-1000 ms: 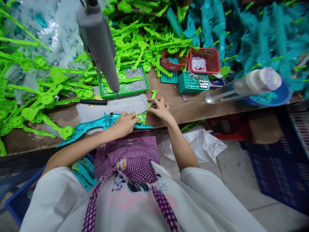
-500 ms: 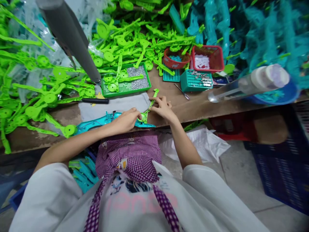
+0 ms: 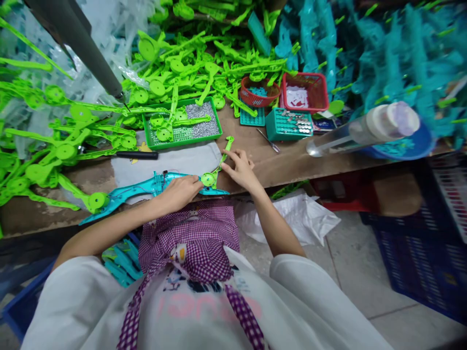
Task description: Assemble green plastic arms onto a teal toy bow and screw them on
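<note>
A long turquoise plastic shell (image 3: 136,188) with thin wires inside lies along the front edge of the workbench. My left hand (image 3: 182,190) is closed over the shell near its right end, fingertips beside a round disc. That disc belongs to a lime-green plastic arm (image 3: 208,180), which sits on the shell and sticks up to the right. My right hand (image 3: 239,169) has thumb and fingers on the green arm's slim upper length. A grey cloth (image 3: 168,160) lies partly under the shell.
A hanging power screwdriver (image 3: 98,63) is at upper left. Behind the cloth are a green tray of small screws (image 3: 219,127), a turquoise basket (image 3: 288,127) and a red basket (image 3: 323,92). A bottle (image 3: 350,131) stands at right; green parts pile up left and behind.
My left hand has drawn back slightly to the left, so the green disc now shows more fully. My right hand stays on the green arm. The whole view has shifted slightly.
</note>
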`<state>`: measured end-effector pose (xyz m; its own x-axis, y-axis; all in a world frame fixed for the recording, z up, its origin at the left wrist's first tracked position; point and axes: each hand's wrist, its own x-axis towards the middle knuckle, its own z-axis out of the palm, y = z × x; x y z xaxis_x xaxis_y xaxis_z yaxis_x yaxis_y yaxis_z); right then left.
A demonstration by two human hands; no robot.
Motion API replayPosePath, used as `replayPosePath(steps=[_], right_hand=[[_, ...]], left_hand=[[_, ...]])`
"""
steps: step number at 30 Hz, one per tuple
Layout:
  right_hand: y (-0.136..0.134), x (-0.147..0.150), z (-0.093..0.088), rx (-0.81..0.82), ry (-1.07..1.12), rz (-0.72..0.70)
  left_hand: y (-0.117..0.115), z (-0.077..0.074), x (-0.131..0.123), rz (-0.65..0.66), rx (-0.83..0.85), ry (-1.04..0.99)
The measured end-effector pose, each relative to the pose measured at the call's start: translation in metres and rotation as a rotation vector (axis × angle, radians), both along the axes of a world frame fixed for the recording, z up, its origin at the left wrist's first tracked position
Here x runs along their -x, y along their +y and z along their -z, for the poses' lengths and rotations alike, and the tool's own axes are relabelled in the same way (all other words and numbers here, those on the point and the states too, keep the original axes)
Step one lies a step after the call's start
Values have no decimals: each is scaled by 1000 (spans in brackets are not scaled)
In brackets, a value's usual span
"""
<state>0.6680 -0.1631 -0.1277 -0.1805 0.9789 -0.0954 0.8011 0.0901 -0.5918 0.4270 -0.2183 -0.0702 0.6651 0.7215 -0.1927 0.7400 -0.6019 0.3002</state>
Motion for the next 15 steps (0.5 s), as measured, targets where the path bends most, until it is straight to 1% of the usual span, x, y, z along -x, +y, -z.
replayPosePath(steps=[3,5,8,12,15], right_hand=[[-7,6,-2,-101,-10,73],[-10,11,-1,-139,-5,58],[-11,15,4,-112,29,24],[-9,14,9,-66,45,14],[-10,12,9,-49,23,3]], left_hand=[[0,5,-3,47,-93,36],[1,5,-3,101,-128,59],[5,2,2,152,-164,85],[12,-1,12,105,-179,140],[13,-1,16,92,-172,130]])
